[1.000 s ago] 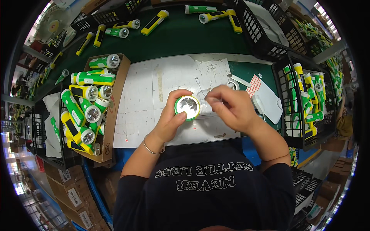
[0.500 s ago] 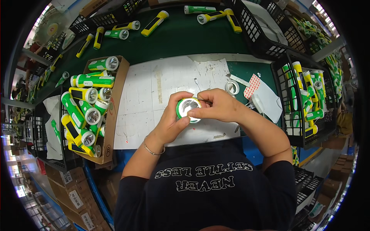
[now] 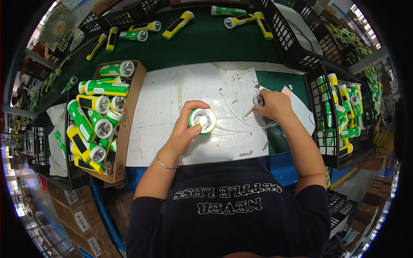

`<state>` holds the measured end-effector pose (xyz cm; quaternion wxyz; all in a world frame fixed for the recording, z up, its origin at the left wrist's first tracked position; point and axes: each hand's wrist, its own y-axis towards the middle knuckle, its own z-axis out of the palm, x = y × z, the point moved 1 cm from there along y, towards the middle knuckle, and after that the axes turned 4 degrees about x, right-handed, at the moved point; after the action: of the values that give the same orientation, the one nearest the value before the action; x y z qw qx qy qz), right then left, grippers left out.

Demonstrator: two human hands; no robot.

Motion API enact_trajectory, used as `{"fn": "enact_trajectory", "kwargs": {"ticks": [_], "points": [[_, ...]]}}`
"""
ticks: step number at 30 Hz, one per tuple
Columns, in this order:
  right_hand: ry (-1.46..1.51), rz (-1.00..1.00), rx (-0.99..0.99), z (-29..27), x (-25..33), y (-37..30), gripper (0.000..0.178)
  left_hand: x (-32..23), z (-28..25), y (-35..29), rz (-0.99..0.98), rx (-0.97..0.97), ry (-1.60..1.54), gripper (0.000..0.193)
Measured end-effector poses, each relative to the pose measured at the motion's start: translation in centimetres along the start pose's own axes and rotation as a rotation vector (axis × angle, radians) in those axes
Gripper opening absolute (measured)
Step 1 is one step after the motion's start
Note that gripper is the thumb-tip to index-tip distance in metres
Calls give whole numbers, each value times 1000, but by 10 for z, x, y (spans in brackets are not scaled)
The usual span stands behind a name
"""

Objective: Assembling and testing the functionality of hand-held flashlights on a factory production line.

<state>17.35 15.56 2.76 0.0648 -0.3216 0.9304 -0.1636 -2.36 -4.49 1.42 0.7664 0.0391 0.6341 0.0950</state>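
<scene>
Steadying a flashlight (image 3: 202, 121)
It is held in the left hand (image 3: 182, 134), best kept still; grip is unclear at the right hand (image 3: 276, 105).

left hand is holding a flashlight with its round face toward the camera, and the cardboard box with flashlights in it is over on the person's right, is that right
Not quite: the head view shows the cardboard box on the person's left, not the right. The left hand is indeed holding a flashlight with its round face toward the camera.
</scene>
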Motion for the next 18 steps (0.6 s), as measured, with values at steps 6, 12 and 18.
{"fn": "enact_trajectory", "kwargs": {"ticks": [6, 12, 18], "points": [[99, -45, -29, 16, -10, 3, 24, -11, -2, 8, 11, 42, -44, 50], [454, -275, -412, -12, 8, -11, 20, -16, -9, 8, 37, -23, -77, 42], [879, -665, -289, -40, 55, -24, 22, -12, -4, 9, 71, -36, -28, 45]]}}
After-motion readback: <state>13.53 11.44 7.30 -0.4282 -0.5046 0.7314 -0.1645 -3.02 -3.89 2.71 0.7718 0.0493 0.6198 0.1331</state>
